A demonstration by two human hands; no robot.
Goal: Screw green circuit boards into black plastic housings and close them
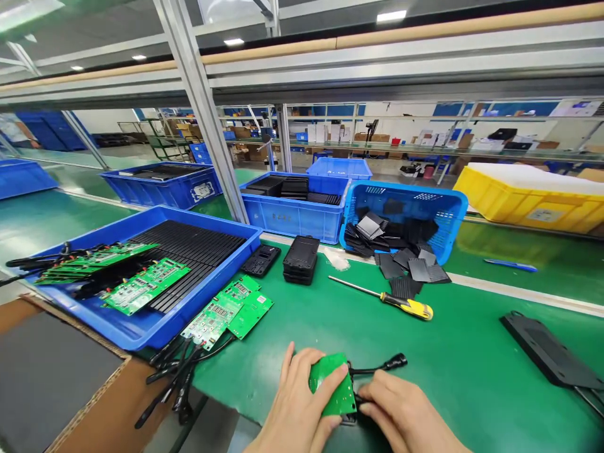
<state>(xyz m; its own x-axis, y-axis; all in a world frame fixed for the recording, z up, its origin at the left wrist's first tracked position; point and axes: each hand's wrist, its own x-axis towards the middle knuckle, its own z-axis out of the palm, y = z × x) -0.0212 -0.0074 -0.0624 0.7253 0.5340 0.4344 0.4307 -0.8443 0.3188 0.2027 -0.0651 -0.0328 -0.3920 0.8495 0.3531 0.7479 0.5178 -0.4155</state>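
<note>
My left hand [302, 399] grips a green circuit board [333, 382] at the near edge of the bench, thumb across its face and fingers behind its far edge. Part of a dark housing shows under the board's lower edge. At the board's right side, my right hand [401, 409] pinches a black cable [361, 399] between thumb and fingertips. A second black cable [377, 369] with a round connector runs out to the right above that hand. Further off lies a screwdriver [406, 306] with a yellow and black handle.
Left, a blue tray [136, 340] holds black cases and circuit boards. More wired boards [219, 311] lie beside it. Stacked black cases [301, 258] and a tipped blue basket [450, 220] of black plates stand behind. A finished-looking black case [550, 349] lies right, a pen [509, 265] beyond.
</note>
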